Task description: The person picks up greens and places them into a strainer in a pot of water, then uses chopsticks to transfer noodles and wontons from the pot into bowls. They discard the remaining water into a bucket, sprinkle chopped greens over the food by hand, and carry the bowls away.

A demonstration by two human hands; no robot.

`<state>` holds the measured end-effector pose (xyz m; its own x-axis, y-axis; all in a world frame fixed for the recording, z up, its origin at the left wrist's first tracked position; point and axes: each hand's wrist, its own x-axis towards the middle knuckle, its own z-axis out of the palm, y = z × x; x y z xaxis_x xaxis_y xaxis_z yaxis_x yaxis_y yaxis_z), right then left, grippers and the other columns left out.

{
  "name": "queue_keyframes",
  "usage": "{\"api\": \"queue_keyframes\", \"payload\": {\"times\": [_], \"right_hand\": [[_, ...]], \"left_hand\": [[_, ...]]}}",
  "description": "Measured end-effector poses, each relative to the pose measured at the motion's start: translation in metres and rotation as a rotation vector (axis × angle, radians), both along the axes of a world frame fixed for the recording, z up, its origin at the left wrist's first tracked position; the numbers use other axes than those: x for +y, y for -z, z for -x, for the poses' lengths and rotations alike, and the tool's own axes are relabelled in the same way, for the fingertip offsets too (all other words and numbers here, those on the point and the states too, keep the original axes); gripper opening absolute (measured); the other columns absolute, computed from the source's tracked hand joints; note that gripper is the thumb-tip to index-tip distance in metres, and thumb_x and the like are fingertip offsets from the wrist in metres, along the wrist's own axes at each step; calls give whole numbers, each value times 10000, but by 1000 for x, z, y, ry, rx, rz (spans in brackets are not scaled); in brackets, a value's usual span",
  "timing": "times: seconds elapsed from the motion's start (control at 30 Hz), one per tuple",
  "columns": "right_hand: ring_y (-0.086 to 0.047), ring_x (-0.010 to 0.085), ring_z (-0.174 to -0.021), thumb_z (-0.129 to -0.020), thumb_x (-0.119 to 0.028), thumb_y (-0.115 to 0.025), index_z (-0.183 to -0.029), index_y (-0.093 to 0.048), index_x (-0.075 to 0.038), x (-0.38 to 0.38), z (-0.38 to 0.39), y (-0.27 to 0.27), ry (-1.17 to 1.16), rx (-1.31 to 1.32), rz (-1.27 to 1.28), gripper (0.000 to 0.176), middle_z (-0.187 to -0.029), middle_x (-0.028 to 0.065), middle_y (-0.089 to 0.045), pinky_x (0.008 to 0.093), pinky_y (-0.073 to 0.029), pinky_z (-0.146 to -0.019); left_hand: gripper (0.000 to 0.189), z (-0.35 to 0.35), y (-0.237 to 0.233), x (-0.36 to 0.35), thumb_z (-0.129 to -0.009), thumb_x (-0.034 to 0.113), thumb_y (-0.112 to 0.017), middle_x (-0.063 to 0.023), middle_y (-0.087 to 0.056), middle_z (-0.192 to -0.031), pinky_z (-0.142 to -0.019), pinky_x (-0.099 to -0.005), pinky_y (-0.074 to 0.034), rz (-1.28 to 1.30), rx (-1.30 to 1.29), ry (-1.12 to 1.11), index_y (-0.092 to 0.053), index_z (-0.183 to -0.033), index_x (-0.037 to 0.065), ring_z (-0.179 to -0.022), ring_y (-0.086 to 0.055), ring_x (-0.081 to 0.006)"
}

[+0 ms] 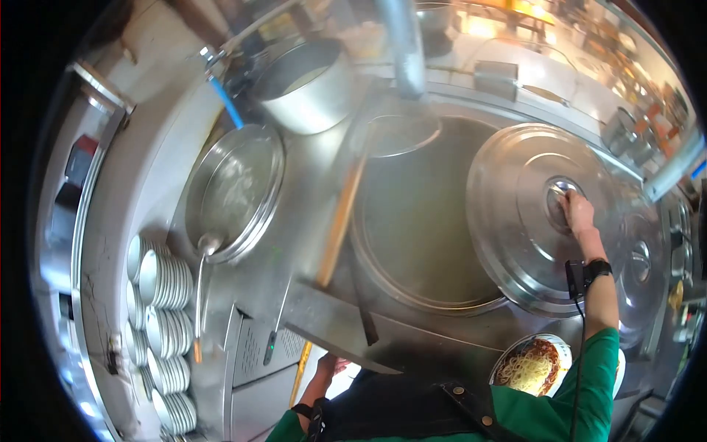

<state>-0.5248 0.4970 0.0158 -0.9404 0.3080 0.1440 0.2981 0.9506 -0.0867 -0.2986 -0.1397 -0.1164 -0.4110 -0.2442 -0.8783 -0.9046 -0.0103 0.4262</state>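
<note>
Heads up, your right hand at 3 o'clock just pinches the pot lid by its knob, so that heavy thing could slip; left hand grip, can't tell.

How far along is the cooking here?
Done: a bowl already holds noodles. In hand: the right hand holds the knob of the big lid, which lies mostly beside the open large pot. Left: the pot is uncovered and the stacked bowls are empty.
</note>
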Motion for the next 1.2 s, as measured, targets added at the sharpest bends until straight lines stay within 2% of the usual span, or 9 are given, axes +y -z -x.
{"api": "queue_keyframes", "payload": {"times": [0.43,0.7,0.77,0.83,0.9,1.03,1.13,1.17,1.2], "right_hand": [[-585,328,-796,-825,-278,-451,-846,-595,-57,-208,79,5,-267,-118,34,265,-835,173,-606,419,-456,-702],[-590,336,-787,-812,-240,-479,-894,-622,-90,-211,81,31,-201,-76,-151,223,-843,150,-616,394,-474,-680],[-589,335,-787,-810,-217,-492,-908,-627,-95,-258,75,7,-231,22,-147,207,-858,142,-615,386,-480,-674],[-583,316,-821,-803,-167,-518,-939,-623,-89,-339,61,-41,-493,310,102,189,-927,132,-604,378,-481,-693],[-571,290,-882,-781,-135,-542,-970,-609,-83,-425,50,-63,-639,113,371,207,-994,122,-586,366,-478,-720],[-559,270,-912,-783,-254,-523,-1085,-534,-105,-547,67,3,-1028,13,246,336,-1009,101,-567,357,-469,-769],[-487,265,-1025,-764,-297,-546,-1062,-538,-119,-609,72,35,-902,-90,281,347,-1066,86,-527,370,-467,-755],[-533,275,-940,-756,-242,-546,-956,-582,-101,-620,77,57,-962,-85,65,246,-982,98,-557,379,-484,-689],[-576,267,-811,-730,-160,-540,-861,-602,-79,-620,62,2,-879,-151,189,166,-880,111,-577,365,-493,-647]], "left_hand": [[361,-60,16,-37,-891,254,-414,-85,-632,-926,-638,-224,-454,-160,73,-188,-446,-1181,41,-797,-606,-139],[342,-95,56,-95,-884,249,-428,-110,-636,-899,-596,-216,-460,-218,162,-323,-473,-1143,31,-737,-620,-142],[339,-87,46,-104,-883,248,-432,-109,-637,-896,-591,-216,-456,-204,140,-309,-476,-1137,28,-734,-619,-141],[330,-75,26,-111,-881,242,-442,-108,-637,-890,-585,-216,-446,-198,160,-261,-480,-1123,21,-727,-612,-140],[337,-53,29,-121,-884,238,-435,-104,-634,-906,-609,-213,-440,-205,151,-239,-474,-1134,16,-748,-606,-135],[360,-19,33,-146,-889,241,-425,-103,-630,-921,-644,-213,-441,-399,374,-178,-458,-1160,7,-780,-603,-134],[385,3,18,-148,-891,246,-412,-117,-622,-937,-686,-224,-448,-238,443,49,-438,-1181,-6,-799,-600,-135],[397,8,11,-149,-889,256,-416,-121,-621,-941,-692,-227,-449,-236,440,96,-431,-1185,-8,-805,-601,-140],[409,11,5,-149,-887,266,-420,-125,-619,-945,-699,-229,-450,-243,436,149,-424,-1188,-10,-812,-601,-145]]}}
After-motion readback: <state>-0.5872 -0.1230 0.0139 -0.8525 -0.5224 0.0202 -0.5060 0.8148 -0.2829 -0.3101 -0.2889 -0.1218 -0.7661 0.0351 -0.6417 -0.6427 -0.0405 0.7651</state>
